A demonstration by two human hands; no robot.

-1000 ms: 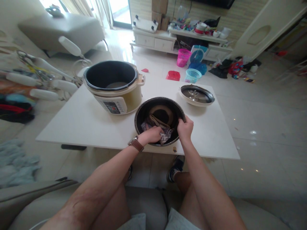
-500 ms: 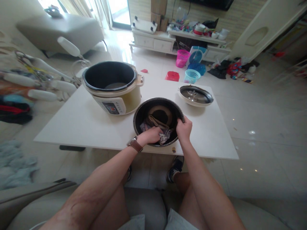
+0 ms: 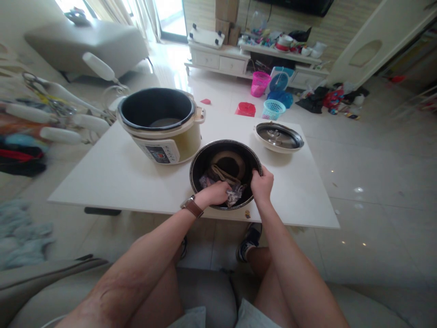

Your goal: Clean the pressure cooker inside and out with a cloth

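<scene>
A dark inner pot (image 3: 226, 148) from a cooker rests near the front edge of the white table (image 3: 290, 191), its mouth tipped toward me. My right hand (image 3: 262, 184) grips its right rim, thumb inside and fingers outside. Inside the pot, my left hand (image 3: 215, 193) is closed on a crumpled patterned cloth (image 3: 235, 195) against the near wall. Behind and to the left stands the cooker body (image 3: 184, 141), cream and gold with a control panel and an open top. The lid (image 3: 279, 137) lies upside down at the right back of the table.
A white fan-like frame with paddles (image 3: 68, 98) stands by the table's left end. Beyond the table, a pink basket (image 3: 260, 84), a blue basket (image 3: 273, 109) and a red stool (image 3: 246, 108) are on the floor. A cluttered TV cabinet (image 3: 234, 64) lines the wall.
</scene>
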